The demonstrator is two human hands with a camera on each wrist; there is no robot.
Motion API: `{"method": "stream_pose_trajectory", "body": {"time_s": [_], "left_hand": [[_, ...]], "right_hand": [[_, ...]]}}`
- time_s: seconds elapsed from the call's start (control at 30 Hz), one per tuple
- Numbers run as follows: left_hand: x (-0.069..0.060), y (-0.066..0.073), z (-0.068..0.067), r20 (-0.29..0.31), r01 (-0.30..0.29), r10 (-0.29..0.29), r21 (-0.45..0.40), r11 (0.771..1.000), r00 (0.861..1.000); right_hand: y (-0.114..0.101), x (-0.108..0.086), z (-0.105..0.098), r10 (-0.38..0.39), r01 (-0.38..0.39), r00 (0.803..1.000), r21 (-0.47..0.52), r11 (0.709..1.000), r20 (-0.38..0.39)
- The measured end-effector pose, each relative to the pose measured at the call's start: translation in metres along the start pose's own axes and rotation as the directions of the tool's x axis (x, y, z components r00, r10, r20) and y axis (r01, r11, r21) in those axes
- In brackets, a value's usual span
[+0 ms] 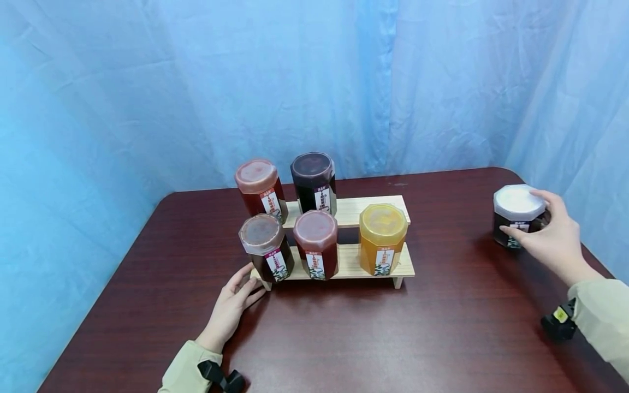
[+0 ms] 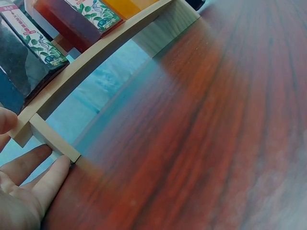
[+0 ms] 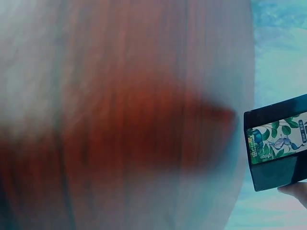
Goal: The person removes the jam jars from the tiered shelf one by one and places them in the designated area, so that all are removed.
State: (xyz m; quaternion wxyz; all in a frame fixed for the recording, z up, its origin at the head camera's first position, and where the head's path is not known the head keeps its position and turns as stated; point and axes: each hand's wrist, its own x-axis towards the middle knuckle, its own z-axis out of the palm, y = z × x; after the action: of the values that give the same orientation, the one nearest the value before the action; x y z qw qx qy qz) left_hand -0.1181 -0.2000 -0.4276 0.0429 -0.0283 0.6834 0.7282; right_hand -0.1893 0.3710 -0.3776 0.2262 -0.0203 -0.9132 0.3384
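At the right, my right hand (image 1: 555,234) grips a dark jam jar (image 1: 506,218) with a whitish lid, thumb on its near side and fingers round the far side. The same jar (image 3: 273,148) shows its leafy label in the right wrist view; it appears held above the table. My left hand (image 1: 228,311) touches the left end of a two-step wooden rack (image 1: 349,262). In the left wrist view, the fingers (image 2: 55,177) lie fairly straight against the rack's end leg (image 2: 55,139), and one fingertip rests at the shelf board's end.
The rack's lower step bears a dark brown jar (image 1: 265,245), a red jar (image 1: 316,245) and a yellow jar (image 1: 383,240). A red jar (image 1: 260,188) and a dark purple jar (image 1: 314,183) stand on the upper step. Blue curtains (image 1: 275,82) surround the dark wooden table (image 1: 442,327).
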Motion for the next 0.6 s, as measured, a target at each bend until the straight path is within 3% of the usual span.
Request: {"method": "stream_pose_trajectory", "body": {"time_s": [0.43,0.6], "left_hand": [[-0.001,0.000,0.000,0.001,-0.005,0.005,-0.006,1.000,1.000],[-0.001,0.001,0.000,0.018,-0.012,0.012,0.000,1.000,1.000]], "right_hand": [[0.011,0.003,-0.005,0.044,-0.042,0.999,-0.069,0.997,0.021],[0.044,0.014,-0.001,0.072,-0.070,0.997,-0.126,0.990,0.008]]}}
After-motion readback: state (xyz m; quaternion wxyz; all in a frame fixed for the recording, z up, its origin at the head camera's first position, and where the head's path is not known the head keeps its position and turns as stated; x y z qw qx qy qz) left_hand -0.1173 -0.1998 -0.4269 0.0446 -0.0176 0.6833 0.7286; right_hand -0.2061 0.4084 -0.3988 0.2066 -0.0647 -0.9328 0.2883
